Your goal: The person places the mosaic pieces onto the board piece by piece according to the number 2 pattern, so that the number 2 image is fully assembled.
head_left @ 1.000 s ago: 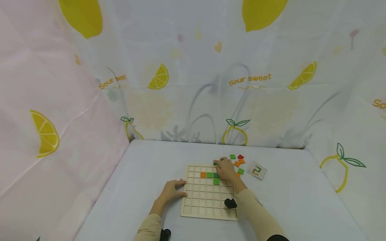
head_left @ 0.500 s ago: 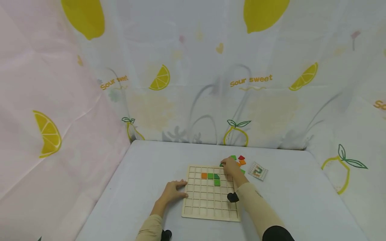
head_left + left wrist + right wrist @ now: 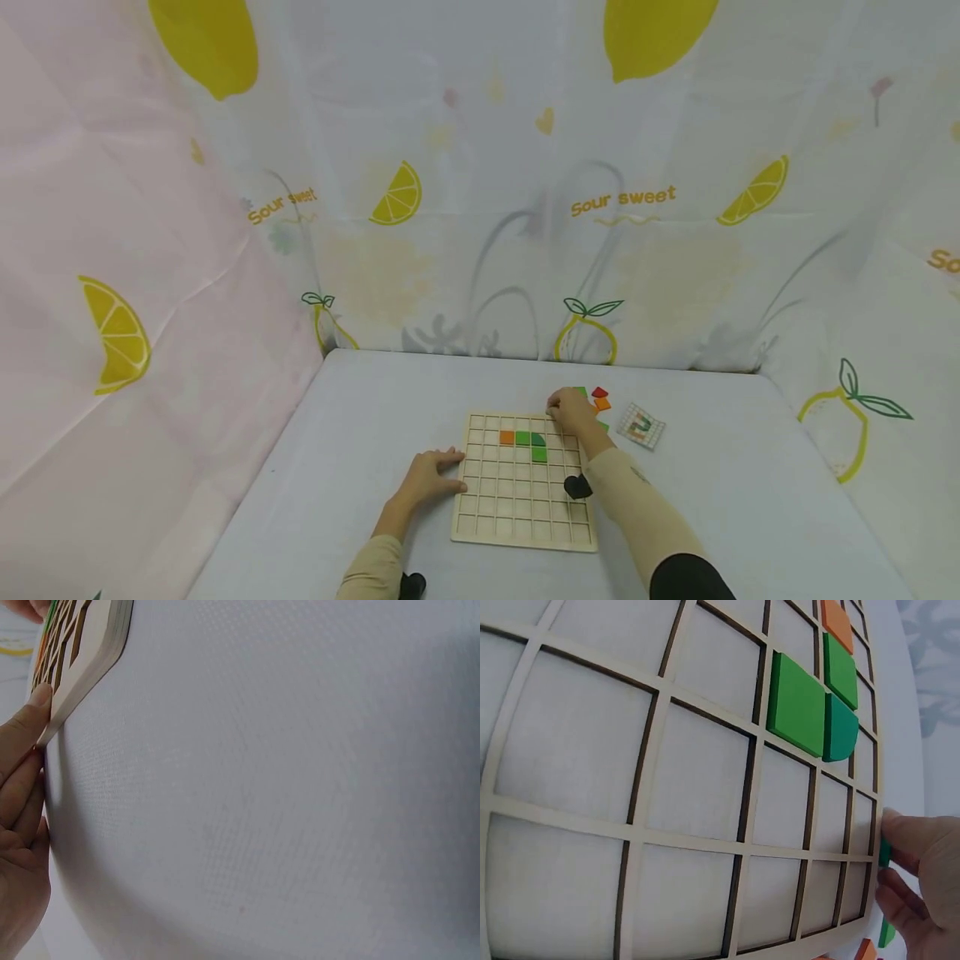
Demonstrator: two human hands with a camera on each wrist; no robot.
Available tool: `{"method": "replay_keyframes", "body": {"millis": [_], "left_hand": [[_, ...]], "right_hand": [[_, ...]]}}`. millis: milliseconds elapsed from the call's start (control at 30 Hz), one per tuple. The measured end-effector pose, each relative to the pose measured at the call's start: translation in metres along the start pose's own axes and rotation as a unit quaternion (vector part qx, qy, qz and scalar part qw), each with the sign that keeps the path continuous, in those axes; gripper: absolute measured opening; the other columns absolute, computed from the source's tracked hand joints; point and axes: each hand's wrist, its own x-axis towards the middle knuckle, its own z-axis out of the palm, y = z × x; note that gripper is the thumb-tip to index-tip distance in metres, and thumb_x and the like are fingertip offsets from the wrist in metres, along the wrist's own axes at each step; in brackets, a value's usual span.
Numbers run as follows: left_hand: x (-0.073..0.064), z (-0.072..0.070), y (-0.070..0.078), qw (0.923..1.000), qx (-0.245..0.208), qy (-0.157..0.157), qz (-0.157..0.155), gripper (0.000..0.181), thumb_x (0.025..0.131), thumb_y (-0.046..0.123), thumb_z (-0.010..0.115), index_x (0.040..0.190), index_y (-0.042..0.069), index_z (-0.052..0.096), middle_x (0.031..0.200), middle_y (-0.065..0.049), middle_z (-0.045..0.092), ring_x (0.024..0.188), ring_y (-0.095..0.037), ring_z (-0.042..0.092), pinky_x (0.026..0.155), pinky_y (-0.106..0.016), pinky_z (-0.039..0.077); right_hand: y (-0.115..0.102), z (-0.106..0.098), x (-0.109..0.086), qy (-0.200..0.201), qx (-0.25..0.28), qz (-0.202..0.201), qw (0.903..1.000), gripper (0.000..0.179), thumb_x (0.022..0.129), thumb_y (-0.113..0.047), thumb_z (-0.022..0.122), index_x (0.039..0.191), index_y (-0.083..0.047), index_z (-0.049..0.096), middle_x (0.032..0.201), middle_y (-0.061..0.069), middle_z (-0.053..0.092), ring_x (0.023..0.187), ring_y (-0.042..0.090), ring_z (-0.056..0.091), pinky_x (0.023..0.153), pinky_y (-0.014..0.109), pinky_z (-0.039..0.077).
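A pale wooden grid board (image 3: 502,507) lies on the white table. Set into it are an orange square tile (image 3: 507,437), a green square tile (image 3: 522,438), a dark green tile with a rounded corner (image 3: 537,439) and another green square tile (image 3: 539,455) below that one. My left hand (image 3: 424,479) touches the board's left edge, thumb and fingers spread along it. At the far right corner, my right hand (image 3: 572,410) pinches a dark green tile (image 3: 886,850) between thumb and fingers, beside the board's rim. Most of that tile is hidden.
Loose tiles lie past the right hand, among them a red tile (image 3: 600,392) and an orange tile (image 3: 603,404); the hand hides part of the group. A small pattern card (image 3: 642,426) lies to their right. A printed cloth (image 3: 465,275) hangs behind the table.
My right hand has shifted right from above the board's top edge to its far right corner. The rounded dark green tile in the grid is now uncovered. My left hand stays in place.
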Motion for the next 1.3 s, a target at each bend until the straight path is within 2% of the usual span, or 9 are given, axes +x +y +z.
{"method": "replay_keyframes", "body": {"millis": [67, 167, 300, 467, 567, 733, 933, 1100, 1300], "left_hand": [[0.000, 0.000, 0.000, 1.0000, 0.000, 0.000, -0.003, 0.055, 0.066, 0.018, 0.084, 0.115, 0.001, 0.066, 0.125, -0.019, 0.059, 0.123, -0.045, 0.045, 0.106, -0.055, 0.033], [0.001, -0.001, 0.001, 1.0000, -0.003, 0.001, 0.001, 0.055, 0.066, 0.017, 0.083, 0.115, 0.000, 0.065, 0.125, -0.019, 0.058, 0.123, -0.046, 0.045, 0.106, -0.056, 0.033], [0.001, -0.002, 0.002, 1.0000, -0.006, 0.000, 0.004, 0.055, 0.066, 0.017, 0.083, 0.115, -0.001, 0.065, 0.125, -0.020, 0.058, 0.123, -0.046, 0.046, 0.106, -0.056, 0.033], [0.001, 0.000, 0.002, 1.0000, -0.006, -0.004, 0.002, 0.055, 0.066, 0.017, 0.083, 0.115, 0.000, 0.065, 0.125, -0.020, 0.058, 0.123, -0.046, 0.045, 0.106, -0.056, 0.032], [0.001, 0.000, 0.002, 1.0000, -0.002, -0.003, 0.003, 0.055, 0.066, 0.018, 0.083, 0.115, 0.000, 0.065, 0.125, -0.020, 0.058, 0.123, -0.046, 0.045, 0.106, -0.057, 0.032], [0.000, 0.000, 0.002, 1.0000, -0.003, -0.002, 0.001, 0.055, 0.066, 0.018, 0.083, 0.115, 0.000, 0.065, 0.125, -0.020, 0.058, 0.123, -0.046, 0.046, 0.106, -0.057, 0.032], [0.000, -0.002, 0.002, 0.9999, -0.004, 0.003, 0.010, 0.055, 0.066, 0.017, 0.083, 0.114, -0.001, 0.065, 0.123, -0.021, 0.058, 0.121, -0.046, 0.047, 0.105, -0.057, 0.033], [-0.001, -0.001, 0.001, 0.9999, 0.002, 0.003, 0.011, 0.054, 0.066, 0.019, 0.084, 0.114, 0.000, 0.066, 0.121, -0.019, 0.061, 0.120, -0.048, 0.048, 0.103, -0.058, 0.035], [-0.001, 0.000, 0.000, 0.9999, 0.007, 0.004, 0.009, 0.054, 0.066, 0.020, 0.084, 0.114, 0.001, 0.066, 0.123, -0.018, 0.060, 0.120, -0.048, 0.047, 0.104, -0.059, 0.034]], "right_hand": [[0.019, 0.011, 0.011, 0.015, 0.001, -0.023, 0.9996, 0.011, 0.083, -0.008, 0.064, 0.083, 0.000, 0.070, 0.087, 0.012, 0.069, 0.084, 0.027, 0.065, 0.073, 0.040, 0.055], [0.030, 0.019, 0.017, 0.022, -0.020, -0.004, 0.9995, 0.017, 0.084, -0.011, 0.060, 0.091, 0.001, 0.070, 0.092, 0.014, 0.069, 0.086, 0.027, 0.065, 0.073, 0.040, 0.056], [0.012, 0.010, 0.007, 0.021, -0.047, 0.071, 0.9962, 0.019, 0.085, -0.008, 0.059, 0.098, 0.004, 0.066, 0.097, 0.019, 0.067, 0.089, 0.035, 0.064, 0.073, 0.049, 0.055], [-0.004, 0.002, -0.009, 0.062, -0.104, 0.079, 0.9895, 0.019, 0.088, -0.013, 0.060, 0.081, 0.004, 0.063, 0.076, 0.016, 0.064, 0.068, 0.030, 0.061, 0.057, 0.042, 0.054], [-0.003, 0.003, -0.010, 0.074, -0.112, 0.083, 0.9874, 0.022, 0.089, -0.017, 0.062, 0.081, 0.003, 0.064, 0.076, 0.016, 0.065, 0.069, 0.029, 0.063, 0.057, 0.041, 0.054], [0.002, 0.001, -0.008, 0.037, -0.072, 0.054, 0.9952, 0.018, 0.087, -0.013, 0.065, 0.096, 0.001, 0.070, 0.097, 0.018, 0.068, 0.092, 0.036, 0.063, 0.075, 0.048, 0.055], [0.005, -0.006, -0.004, -0.009, -0.011, 0.005, 0.9999, 0.016, 0.085, 0.003, 0.060, 0.096, 0.004, 0.071, 0.101, 0.021, 0.068, 0.102, 0.038, 0.060, 0.088, 0.048, 0.051], [-0.001, -0.014, -0.009, -0.044, 0.017, 0.023, 0.9986, 0.018, 0.087, 0.003, 0.057, 0.099, 0.005, 0.071, 0.105, 0.022, 0.067, 0.108, 0.039, 0.057, 0.091, 0.048, 0.050], [-0.003, -0.014, -0.010, -0.038, 0.005, 0.025, 0.9990, 0.016, 0.086, 0.000, 0.063, 0.099, 0.006, 0.071, 0.102, 0.021, 0.068, 0.102, 0.039, 0.060, 0.085, 0.047, 0.053]]}}
